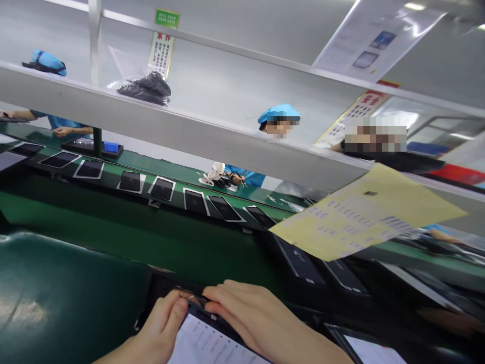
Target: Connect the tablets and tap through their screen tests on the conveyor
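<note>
Tablet (pixel 206 341) is lying flat at the bottom of the picture, close to the person, on the dark green mat (pixel 68 298) of the near table. Its screen is showing a white page with small lines of print. A dark tray or frame (pixel 162 288) is sitting under it.

Both hands are resting on the top edge of the tablet. The left hand (pixel 161 328) is coming in from the lower left, with its fingers curled and the tips pressing on the top left corner. The right hand (pixel 257 318) is lying over the top edge from the right, fingers bent and close together, tips touching the rim. The fingertips of the two hands are almost meeting at a small dark bit on the edge. I cannot tell if they are pinching it or only pushing on it.

Another tablet with a white screen (pixel 373 351) is lying just to the right. Behind the hands a green belt (pixel 159 164) is carrying a long row of dark tablets (pixel 162 188). A yellow sheet (pixel 369 210) is hanging from a grey rail (pixel 170 131) above the belt. On the far side, people in blue caps (pixel 278 112) are working, and a small white fan (pixel 215 173) is standing on their table
</note>
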The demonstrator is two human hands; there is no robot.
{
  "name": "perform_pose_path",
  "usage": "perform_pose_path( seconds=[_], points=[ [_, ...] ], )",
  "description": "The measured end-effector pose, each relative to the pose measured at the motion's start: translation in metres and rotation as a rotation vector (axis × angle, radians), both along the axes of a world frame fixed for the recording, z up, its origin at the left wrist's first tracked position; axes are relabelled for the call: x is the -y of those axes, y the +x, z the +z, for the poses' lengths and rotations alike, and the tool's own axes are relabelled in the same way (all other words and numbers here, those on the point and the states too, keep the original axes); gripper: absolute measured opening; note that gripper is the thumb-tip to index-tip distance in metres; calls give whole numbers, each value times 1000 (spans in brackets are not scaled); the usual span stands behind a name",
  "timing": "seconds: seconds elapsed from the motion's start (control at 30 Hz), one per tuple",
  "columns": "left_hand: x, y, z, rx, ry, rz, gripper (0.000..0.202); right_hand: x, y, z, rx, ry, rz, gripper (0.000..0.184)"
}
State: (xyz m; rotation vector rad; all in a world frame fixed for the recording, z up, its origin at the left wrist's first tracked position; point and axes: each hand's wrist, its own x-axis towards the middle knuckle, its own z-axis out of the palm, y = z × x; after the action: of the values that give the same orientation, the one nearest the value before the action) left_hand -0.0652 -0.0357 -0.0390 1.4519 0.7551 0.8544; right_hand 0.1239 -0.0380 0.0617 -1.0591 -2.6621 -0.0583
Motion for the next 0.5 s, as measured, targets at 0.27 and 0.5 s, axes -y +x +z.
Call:
perform_pose_path(
  seconds=[0.27, 0.5],
  points=[
    [-2, 3, -2, 57, -20, -5, 50, -1, -1, -4, 30, 7, -19, 30],
    [-1, 7, -5, 119, -33, 97, 48, -5, -11, -19, 0, 130, -15, 26]
  ],
)
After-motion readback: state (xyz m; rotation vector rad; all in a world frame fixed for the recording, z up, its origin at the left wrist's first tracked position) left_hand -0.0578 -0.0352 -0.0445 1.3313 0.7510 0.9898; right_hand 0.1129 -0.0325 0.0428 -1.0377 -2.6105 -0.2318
